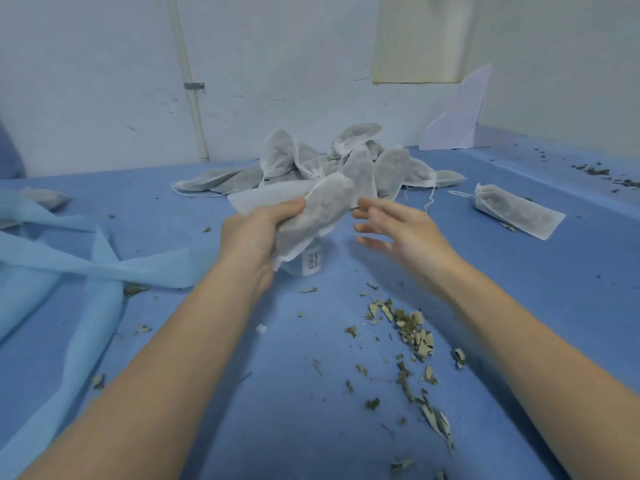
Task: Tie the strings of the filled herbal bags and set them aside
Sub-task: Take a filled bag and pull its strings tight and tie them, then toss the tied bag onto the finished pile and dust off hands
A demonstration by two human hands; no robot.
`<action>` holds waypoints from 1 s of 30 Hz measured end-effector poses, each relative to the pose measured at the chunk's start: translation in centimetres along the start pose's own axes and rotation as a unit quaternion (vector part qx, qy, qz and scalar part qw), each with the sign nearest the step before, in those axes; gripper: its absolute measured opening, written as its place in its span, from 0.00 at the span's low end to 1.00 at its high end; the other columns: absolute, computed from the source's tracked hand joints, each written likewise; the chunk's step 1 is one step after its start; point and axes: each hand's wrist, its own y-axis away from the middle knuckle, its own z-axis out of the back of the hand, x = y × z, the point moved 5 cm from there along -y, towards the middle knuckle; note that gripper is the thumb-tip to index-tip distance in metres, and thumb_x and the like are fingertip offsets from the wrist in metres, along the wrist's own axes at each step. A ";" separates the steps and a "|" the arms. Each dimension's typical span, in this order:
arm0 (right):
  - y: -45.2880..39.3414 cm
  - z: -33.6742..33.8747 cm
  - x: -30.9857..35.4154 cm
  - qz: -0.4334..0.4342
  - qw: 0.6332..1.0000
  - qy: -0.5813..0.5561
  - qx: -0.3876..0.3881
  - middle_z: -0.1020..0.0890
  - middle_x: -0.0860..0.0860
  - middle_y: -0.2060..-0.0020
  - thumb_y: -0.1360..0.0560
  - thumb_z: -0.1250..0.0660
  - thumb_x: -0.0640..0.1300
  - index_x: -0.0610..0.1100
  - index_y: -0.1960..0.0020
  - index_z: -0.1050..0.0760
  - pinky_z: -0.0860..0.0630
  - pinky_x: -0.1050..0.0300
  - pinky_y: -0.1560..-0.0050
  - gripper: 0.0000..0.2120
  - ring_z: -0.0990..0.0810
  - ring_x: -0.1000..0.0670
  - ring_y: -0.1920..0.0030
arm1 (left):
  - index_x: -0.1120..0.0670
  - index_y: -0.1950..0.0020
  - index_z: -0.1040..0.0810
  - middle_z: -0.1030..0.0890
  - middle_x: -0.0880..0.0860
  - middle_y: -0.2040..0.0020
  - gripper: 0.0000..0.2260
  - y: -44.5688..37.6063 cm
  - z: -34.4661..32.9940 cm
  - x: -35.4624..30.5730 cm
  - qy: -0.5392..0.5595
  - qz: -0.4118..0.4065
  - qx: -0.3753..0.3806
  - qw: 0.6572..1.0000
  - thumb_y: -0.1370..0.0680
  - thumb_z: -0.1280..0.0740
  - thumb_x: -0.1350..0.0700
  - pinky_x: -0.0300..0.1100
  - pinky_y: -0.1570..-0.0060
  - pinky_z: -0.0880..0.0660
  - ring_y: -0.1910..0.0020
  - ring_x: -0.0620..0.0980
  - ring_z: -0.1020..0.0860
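Note:
My left hand grips a filled white herbal bag above the blue table, its neck pointing up and away. My right hand hovers just right of the bag, fingers spread and straight, holding nothing. A pile of filled white bags with loose strings lies behind my hands near the wall. One more filled bag lies alone to the right. A flat empty bag sits behind my left hand.
Light blue fabric strips drape over the table's left side. Dried herb leaves are scattered at the front right, more at the far right edge. A small labelled packet lies under my left hand. A pipe runs down the wall.

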 end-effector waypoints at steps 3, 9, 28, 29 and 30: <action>-0.6 -1.4 -1.3 0.010 0.955 0.290 0.057 0.23 0.52 0.37 0.24 0.31 0.44 0.45 0.29 0.31 0.26 0.68 0.54 0.25 0.22 0.55 0.48 | 0.57 0.55 0.19 0.16 0.52 0.55 0.10 -0.7 1.6 -0.5 0.022 -0.013 -0.037 0.999 0.34 0.24 0.61 0.46 0.48 0.21 0.57 0.50 0.18; -2.2 -4.5 -2.1 0.049 0.914 0.385 0.116 0.28 0.55 0.39 0.32 0.24 0.52 0.47 0.25 0.38 0.34 0.70 0.57 0.40 0.27 0.56 0.53 | 0.57 0.54 0.19 0.16 0.52 0.53 0.10 -1.0 2.4 -0.8 0.029 -0.011 -0.072 0.997 0.33 0.25 0.61 0.44 0.50 0.21 0.56 0.50 0.18; -0.8 -5.2 -2.7 0.069 0.961 0.257 -0.076 0.21 0.56 0.65 0.34 0.21 0.42 0.41 0.48 0.19 0.29 0.77 0.60 0.16 0.23 0.62 0.65 | 0.59 0.48 0.20 0.17 0.53 0.52 0.15 -1.6 1.7 -0.2 -0.092 -0.049 -0.088 0.991 0.34 0.24 0.58 0.46 0.46 0.24 0.50 0.53 0.20; -0.8 -5.1 -2.7 0.069 0.959 0.261 -0.083 0.20 0.55 0.65 0.34 0.21 0.43 0.43 0.50 0.18 0.27 0.74 0.60 0.14 0.22 0.60 0.64 | 0.59 0.48 0.20 0.17 0.53 0.51 0.15 -1.7 1.7 -0.2 -0.090 -0.047 -0.088 0.991 0.34 0.24 0.58 0.46 0.46 0.24 0.50 0.52 0.20; -0.8 -5.0 -2.7 0.066 0.958 0.263 -0.089 0.19 0.54 0.65 0.35 0.21 0.44 0.44 0.52 0.18 0.25 0.71 0.59 0.13 0.21 0.58 0.63 | 0.58 0.49 0.20 0.17 0.53 0.51 0.15 -1.8 1.8 -0.1 -0.087 -0.044 -0.088 0.991 0.33 0.25 0.58 0.46 0.46 0.24 0.50 0.52 0.20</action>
